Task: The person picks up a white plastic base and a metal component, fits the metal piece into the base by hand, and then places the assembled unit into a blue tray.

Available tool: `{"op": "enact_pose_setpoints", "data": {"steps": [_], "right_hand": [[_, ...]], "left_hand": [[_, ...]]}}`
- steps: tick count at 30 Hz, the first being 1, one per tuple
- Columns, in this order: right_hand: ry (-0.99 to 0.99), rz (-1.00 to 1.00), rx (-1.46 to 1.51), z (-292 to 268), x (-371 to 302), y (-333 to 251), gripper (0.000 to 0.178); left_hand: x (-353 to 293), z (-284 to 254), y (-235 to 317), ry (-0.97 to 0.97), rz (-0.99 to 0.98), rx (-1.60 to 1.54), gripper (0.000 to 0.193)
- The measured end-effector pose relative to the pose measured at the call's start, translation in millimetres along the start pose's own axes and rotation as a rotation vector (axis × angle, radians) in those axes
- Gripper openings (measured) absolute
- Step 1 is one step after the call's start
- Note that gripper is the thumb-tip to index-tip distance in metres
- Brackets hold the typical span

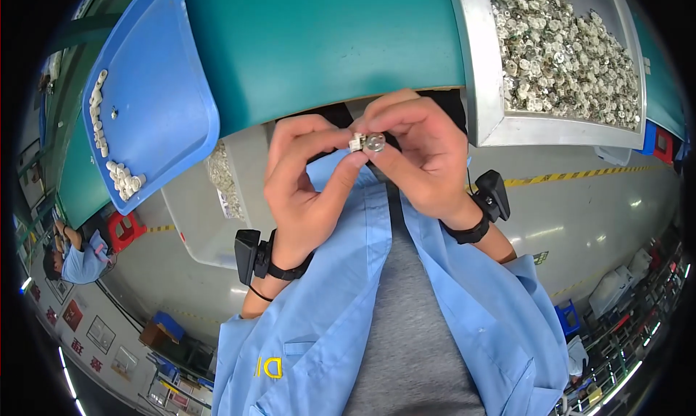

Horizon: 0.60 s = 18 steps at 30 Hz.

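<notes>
Both hands meet in front of my chest, just off the near edge of the green table (326,46). Between thumb and fingertips my left hand (304,177) pinches a small white plastic part (356,143). My right hand (428,151) grips a small round clear part (375,142) with a metallic look. The two parts sit side by side and seem to touch; whether they are joined I cannot tell. Fingertips cover some of both.
A blue tray (156,75) on the left carries several white parts (126,180). At the right, a metal-rimmed bin (484,68) holds a heap of small white and clear parts (565,61). Below the table stands a translucent tub (210,249). A person (81,260) works far left.
</notes>
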State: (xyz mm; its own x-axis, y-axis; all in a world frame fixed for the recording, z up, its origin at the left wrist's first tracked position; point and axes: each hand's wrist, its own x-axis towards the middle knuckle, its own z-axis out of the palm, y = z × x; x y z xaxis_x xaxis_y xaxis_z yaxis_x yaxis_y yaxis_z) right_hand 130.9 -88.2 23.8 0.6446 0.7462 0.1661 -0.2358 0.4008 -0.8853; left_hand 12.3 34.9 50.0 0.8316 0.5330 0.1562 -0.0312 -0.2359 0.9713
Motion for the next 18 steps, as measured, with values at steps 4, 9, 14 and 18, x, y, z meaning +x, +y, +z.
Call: {"op": "enact_pose_setpoints", "data": {"steps": [4, 9, 14, 18], "right_hand": [[-0.044, -0.052, -0.147, 1, 3, -3, 0.027], [-0.071, -0.172, -0.446, -4, 9, -14, 0.021], [-0.067, -0.238, -0.641, -16, 14, -15, 0.018], [-0.197, -0.426, -0.722, -21, 24, -19, 0.019]], "left_hand": [[5, -7, -3, 0.001, 0.161, 0.179, 0.030], [8, -8, -4, -0.046, 0.085, 0.047, 0.024], [9, -6, 6, -0.040, -0.062, -0.044, 0.022], [15, -6, 7, -0.102, -0.007, -0.012, 0.023]]}}
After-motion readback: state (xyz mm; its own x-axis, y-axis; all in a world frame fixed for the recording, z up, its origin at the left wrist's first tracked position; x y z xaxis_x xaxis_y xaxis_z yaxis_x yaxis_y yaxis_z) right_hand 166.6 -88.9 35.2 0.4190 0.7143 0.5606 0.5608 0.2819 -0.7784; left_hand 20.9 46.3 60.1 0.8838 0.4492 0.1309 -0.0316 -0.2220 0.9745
